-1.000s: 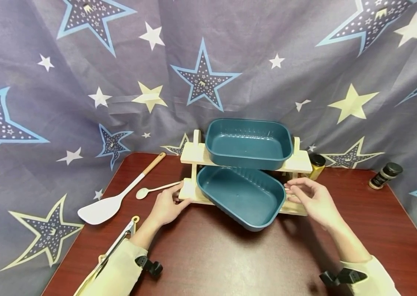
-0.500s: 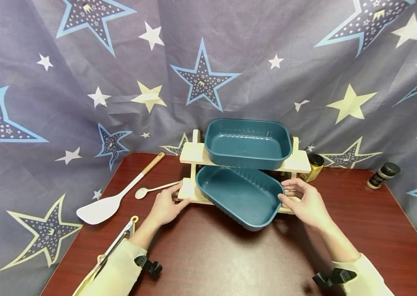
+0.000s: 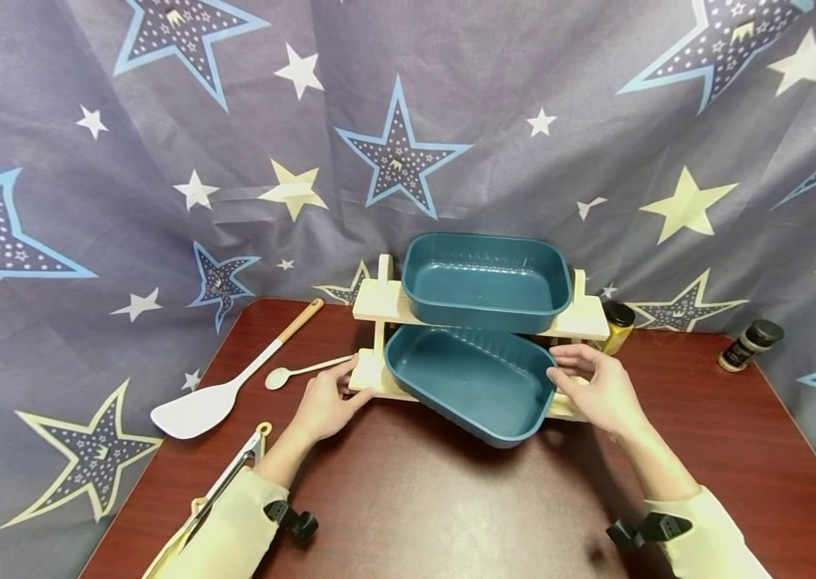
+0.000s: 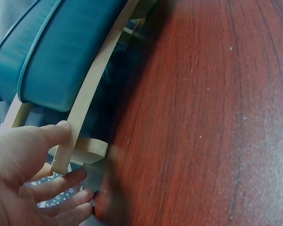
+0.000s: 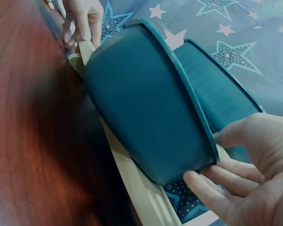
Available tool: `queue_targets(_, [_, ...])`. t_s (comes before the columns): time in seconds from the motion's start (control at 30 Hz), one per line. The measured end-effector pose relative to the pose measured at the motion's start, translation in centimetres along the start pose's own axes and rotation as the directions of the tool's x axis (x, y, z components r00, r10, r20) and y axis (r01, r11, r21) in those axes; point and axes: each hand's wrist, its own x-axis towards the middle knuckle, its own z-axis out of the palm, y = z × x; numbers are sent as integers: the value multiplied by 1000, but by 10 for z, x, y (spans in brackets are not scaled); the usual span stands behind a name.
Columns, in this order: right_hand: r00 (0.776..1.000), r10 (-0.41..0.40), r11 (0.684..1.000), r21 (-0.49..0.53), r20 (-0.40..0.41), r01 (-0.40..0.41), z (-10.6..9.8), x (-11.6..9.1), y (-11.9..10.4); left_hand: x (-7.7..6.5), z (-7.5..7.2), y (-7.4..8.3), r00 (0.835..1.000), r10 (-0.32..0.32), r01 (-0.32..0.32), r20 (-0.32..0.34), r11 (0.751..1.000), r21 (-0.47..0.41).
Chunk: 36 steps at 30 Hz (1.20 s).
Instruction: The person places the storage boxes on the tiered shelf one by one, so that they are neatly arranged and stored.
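A two-tier pale wooden rack (image 3: 371,371) stands at the back of the table with a deep teal rectangular bin on each tier. The upper bin (image 3: 487,310) sits straight; the lower bin (image 3: 473,386) lies askew, its front right corner jutting past the shelf. At the rack's left end, my left hand (image 3: 324,406) grips the lower board, thumb on one side and fingers on the other, as the left wrist view shows. My right hand (image 3: 599,392) holds the lower bin's right end, its thumb at the rim (image 5: 198,106) and fingers against the outer wall.
Left lie a white turner (image 3: 198,410) with a wooden handle, a small pale spoon (image 3: 279,378) and tongs (image 3: 230,474), partly behind the left sleeve. A yellow jar (image 3: 619,326) stands behind the rack's right end; a dark-capped spice jar (image 3: 751,346) is farther right. A star-patterned curtain (image 3: 451,121) hangs behind.
My right hand has come left from beside the rack onto the lower bin's right end. That bin's front corner has shifted slightly right and back. My left hand has stayed put.
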Motion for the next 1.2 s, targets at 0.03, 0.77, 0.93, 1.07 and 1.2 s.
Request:
queue_targets(0.03, [1000,1,1000,-10,-6,-1,1,-1,1,0,0,0,1000,0,0,-1,1000,1])
queue_targets(0.77, [995,-1,997,-72,-102,-6,11,-4,2,-1,2,-1,1000,-10,10,-1,1000,-6])
queue_targets(0.93, [995,-29,995,-101,-96,19,17,-11,4,-1,1,-1,1000,-6,6,-3,1000,-11])
queue_targets(1.07, [991,-7,994,-108,-132,-7,21,-11,5,-1,1,0,1000,-5,5,-5,1000,-12])
queue_targets(1.2, [983,8,995,-94,-183,-25,23,-7,5,-1,2,0,1000,-5,5,-10,1000,-10])
